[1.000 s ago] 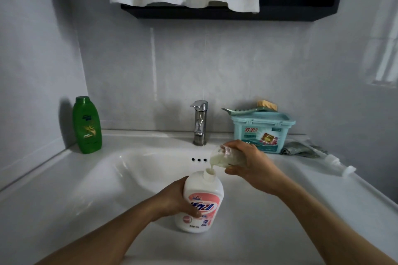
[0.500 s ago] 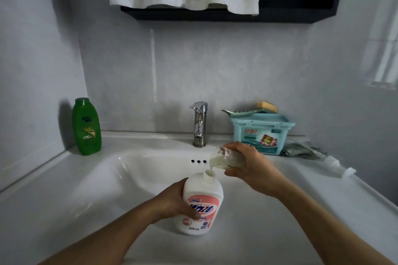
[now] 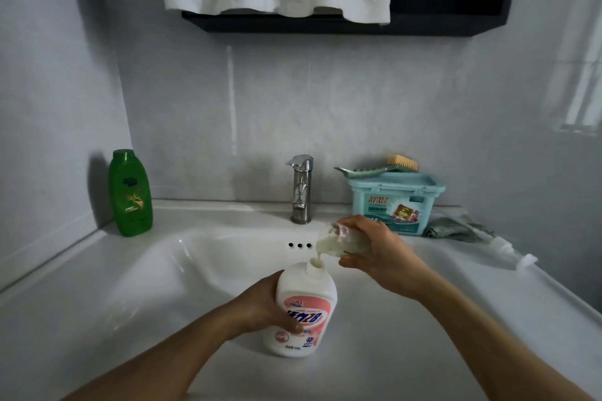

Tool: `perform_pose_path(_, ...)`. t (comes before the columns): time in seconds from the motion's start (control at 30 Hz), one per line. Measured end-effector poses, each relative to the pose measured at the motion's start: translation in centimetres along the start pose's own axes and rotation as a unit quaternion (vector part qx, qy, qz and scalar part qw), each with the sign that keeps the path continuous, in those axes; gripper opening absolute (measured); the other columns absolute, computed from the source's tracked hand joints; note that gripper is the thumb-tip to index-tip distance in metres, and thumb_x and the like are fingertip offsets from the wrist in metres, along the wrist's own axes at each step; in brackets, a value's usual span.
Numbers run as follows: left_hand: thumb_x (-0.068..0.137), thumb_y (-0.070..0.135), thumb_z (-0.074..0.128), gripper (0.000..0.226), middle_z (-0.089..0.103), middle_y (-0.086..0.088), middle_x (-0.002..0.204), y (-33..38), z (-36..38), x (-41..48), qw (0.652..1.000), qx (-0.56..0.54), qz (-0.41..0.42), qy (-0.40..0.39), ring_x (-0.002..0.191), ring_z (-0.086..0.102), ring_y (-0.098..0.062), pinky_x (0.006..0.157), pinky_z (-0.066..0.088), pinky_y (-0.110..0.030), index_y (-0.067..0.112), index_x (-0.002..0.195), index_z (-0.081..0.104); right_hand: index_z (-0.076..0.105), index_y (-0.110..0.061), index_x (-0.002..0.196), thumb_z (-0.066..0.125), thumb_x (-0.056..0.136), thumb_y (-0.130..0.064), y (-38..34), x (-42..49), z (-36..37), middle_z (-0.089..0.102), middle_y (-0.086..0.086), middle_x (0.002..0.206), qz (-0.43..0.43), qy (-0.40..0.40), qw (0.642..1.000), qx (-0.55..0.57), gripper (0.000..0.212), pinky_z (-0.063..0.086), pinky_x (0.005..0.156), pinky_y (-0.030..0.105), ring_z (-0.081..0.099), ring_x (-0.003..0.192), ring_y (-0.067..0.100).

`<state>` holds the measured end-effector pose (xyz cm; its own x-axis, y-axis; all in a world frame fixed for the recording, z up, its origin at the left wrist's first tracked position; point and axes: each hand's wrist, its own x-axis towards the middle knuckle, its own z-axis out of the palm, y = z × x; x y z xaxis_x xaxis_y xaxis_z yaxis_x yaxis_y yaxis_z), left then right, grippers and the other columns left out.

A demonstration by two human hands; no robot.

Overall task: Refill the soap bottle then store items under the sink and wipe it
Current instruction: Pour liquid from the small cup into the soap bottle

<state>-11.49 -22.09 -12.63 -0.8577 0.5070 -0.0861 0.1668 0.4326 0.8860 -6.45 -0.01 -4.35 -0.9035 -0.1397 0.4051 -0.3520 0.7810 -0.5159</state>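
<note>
Right hand (image 3: 378,251) grips a tipped clear cup (image 3: 338,239), white soap running into the open soap bottle (image 3: 304,309), which the left hand (image 3: 264,309) wraps, standing on the sink's (image 3: 130,286) front edge.

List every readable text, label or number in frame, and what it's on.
Soap bottle: big blue characters, too warped to read; small print blurred.
Teal box: red Chinese characters, too blurred to quote.
Green bottle: logo and small print unreadable.
Clear container: no legible print.
No other text in view.
</note>
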Motion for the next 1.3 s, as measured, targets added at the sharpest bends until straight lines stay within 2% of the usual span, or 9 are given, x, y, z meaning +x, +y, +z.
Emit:
perform_pose_path(0.77, 0.060, 0.003, 0.086, 0.070, 0.073, 0.005, 0.106, 0.05, -0.07, -0.05, 1.000, 0.002, -0.003, -0.001, 0.101, 0.068, -0.011, 0.091, 0.055, -0.035, 0.025, 0.120, 0.057, 0.048, -0.031, 0.121, 0.074, 0.077, -0.024, -0.09, 0.06, 0.02, 0.048, -0.013, 0.108, 0.011, -0.003, 1.000, 0.001, 0.052, 0.043, 0.084, 0.021, 0.047, 0.101, 0.009)
perform_pose_path(0.9, 0.060, 0.002, 0.086, 0.070, 0.073, 0.007, 0.103, 0.14, -0.04, -0.12, 1.000, 0.005, -0.004, 0.001, 0.098, 0.068, -0.008, 0.087, 0.055, -0.028, 0.026, 0.119, 0.057, 0.047, -0.033, 0.120, 0.074, 0.077, -0.026, -0.01, 0.02, 0.01, 0.049, -0.011, 0.109, 0.012, -0.002, 1.000, 0.001, 0.052, 0.044, 0.087, 0.024, 0.047, 0.101, 0.010)
perform_pose_path(1.1, 0.058, 0.004, 0.086, 0.071, 0.073, 0.006, 0.105, -0.02, -0.13, -0.09, 1.000, 0.006, -0.004, 0.001, 0.100, 0.068, -0.011, 0.092, 0.055, -0.036, 0.027, 0.119, 0.057, 0.048, -0.032, 0.119, 0.075, 0.076, -0.025, -0.12, -0.01, -0.06, 0.045, -0.020, 0.101, 0.007, -0.001, 1.000, -0.001, 0.051, 0.043, 0.087, 0.024, 0.047, 0.101, 0.009)
perform_pose_path(1.3, 0.060, 0.002, 0.086, 0.070, 0.073, 0.006, 0.105, 0.14, -0.08, -0.18, 1.000, 0.003, -0.002, -0.003, 0.100, 0.068, -0.010, 0.089, 0.055, -0.032, 0.026, 0.119, 0.057, 0.048, -0.032, 0.120, 0.075, 0.076, -0.025, -0.02, 0.04, 0.02, 0.046, -0.019, 0.103, 0.005, 0.000, 1.000, -0.004, 0.052, 0.043, 0.085, 0.021, 0.047, 0.100, 0.007)
